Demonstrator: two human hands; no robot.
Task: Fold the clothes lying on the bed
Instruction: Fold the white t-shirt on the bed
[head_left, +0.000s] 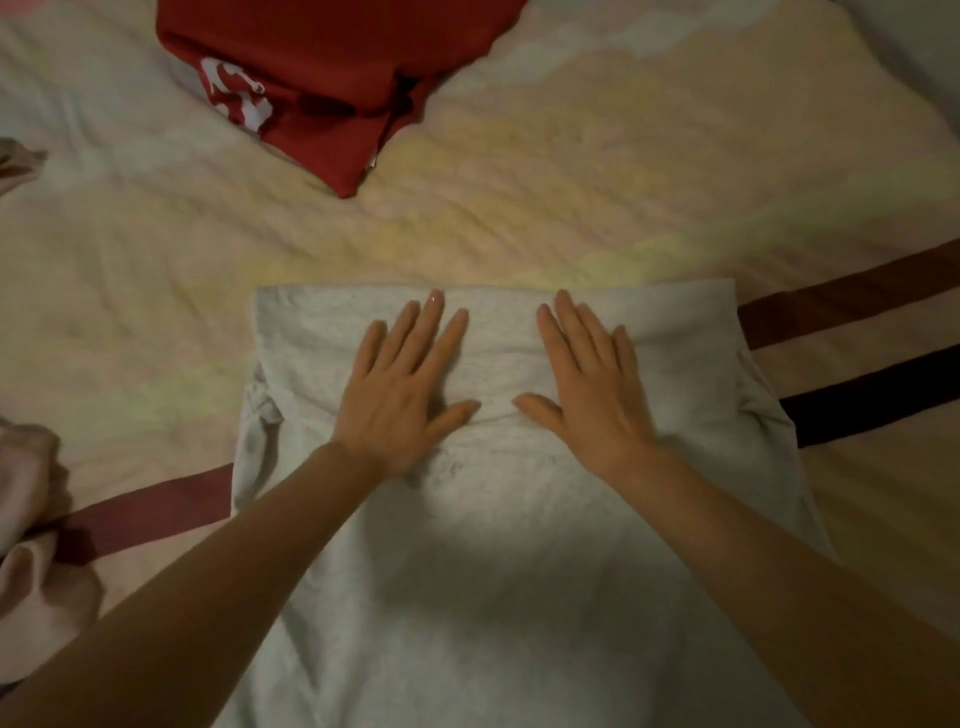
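Note:
A light grey garment (498, 545) lies flat on the bed (571, 208) in front of me, its far end folded over into a straight edge. My left hand (410, 384) presses flat on the folded part, fingers straight and spread. A little to the right, my right hand (587, 379) lies flat on the same fold, thumbs nearly meeting. A red garment (322, 78) with a white print sits folded at the far left of the bed.
Pale pink cloth (31, 519) is bunched at the left edge. Dark red stripes (852, 301) and a black stripe (872, 395) cross the pastel bedspread to the right; another red stripe (150, 514) shows at the left.

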